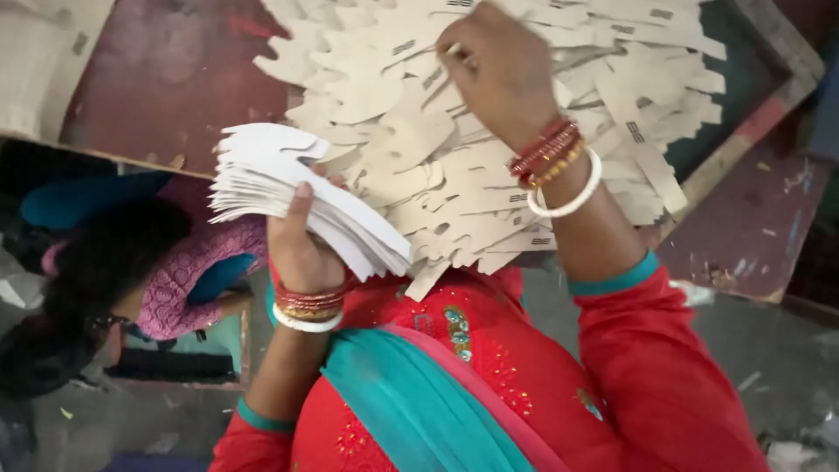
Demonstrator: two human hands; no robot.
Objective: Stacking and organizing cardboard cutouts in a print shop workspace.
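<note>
Left hand (297,240) clamps a fanned stack of white card cut-outs (288,188) at the near left. Right hand (498,70) pinches, seemingly, one brown piece from the heap of brown card cut-outs (419,140) on the far worktop (175,79).

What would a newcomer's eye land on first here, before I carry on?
Probably the thick stack of white die-cut cards gripped in the left hand, centre-left. Next, the sprawl of brown cut-out cardboard pieces across the table, where the right hand pinches one.
</note>
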